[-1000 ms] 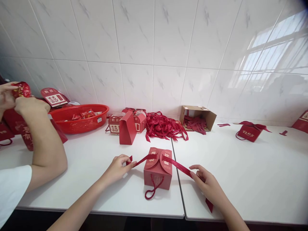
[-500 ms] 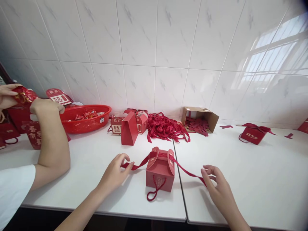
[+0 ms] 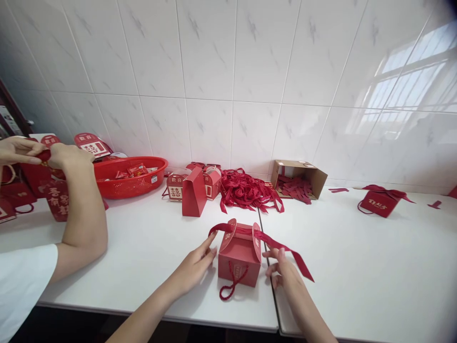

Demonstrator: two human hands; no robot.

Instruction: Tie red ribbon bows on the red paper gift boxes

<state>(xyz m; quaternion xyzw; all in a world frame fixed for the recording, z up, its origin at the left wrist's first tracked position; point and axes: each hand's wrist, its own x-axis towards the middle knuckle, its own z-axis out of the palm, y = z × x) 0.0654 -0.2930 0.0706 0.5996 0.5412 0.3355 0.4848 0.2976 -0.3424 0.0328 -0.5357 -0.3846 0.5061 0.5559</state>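
Observation:
A small red box stands upright near the table's front, a twisted cord loop hanging from its front face. Red ribbon runs through its top between two rounded flaps, with one end out to each side. Close to the box's left side is my left hand, fingers apart, its fingertips by the short left ribbon end. My right hand is beside the right side with its fingers spread and loosely curled, under the longer ribbon end, which slants down to the right.
A co-worker's hands and forearm are at the left, by a red basket of packets. Farther back are red boxes, a ribbon heap and a cardboard box. A bow-topped box stands right.
Both my hands have moved inward to the box and let go of the ribbon ends. The co-worker's hands have come closer together.

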